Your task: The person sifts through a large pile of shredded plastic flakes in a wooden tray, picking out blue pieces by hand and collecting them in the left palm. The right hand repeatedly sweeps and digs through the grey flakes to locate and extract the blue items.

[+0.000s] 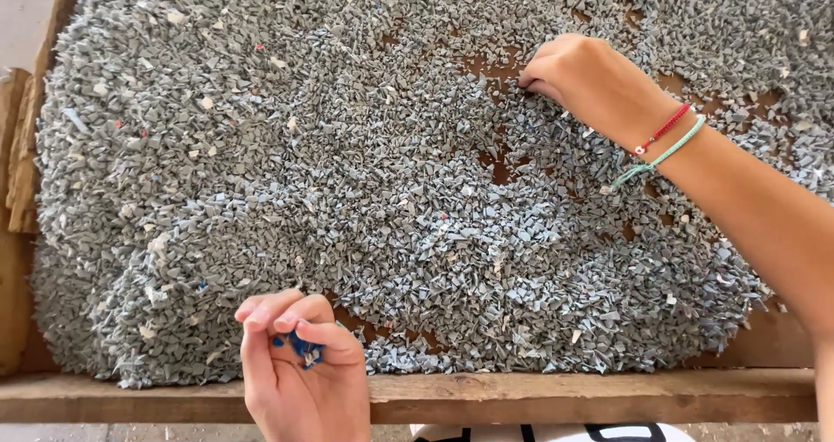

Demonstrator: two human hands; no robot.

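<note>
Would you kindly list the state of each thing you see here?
left hand: curled shut on blue flakes
right hand: fingers pinching into the grey flakes
grey flakes: spread loose, bare patches showing
wooden tray: filled nearly edge to edge
bracelets: on right wrist

**Even daylight, crisp centre**

You work in bright, soft daylight with no harsh glare. Your right hand (580, 75) casts only a faint shadow onto the spread of small grey-blue plastic flakes (347, 190). The flakes stay sharp mid-frame and soften slightly toward the far corners, where edges bow a little.
</note>
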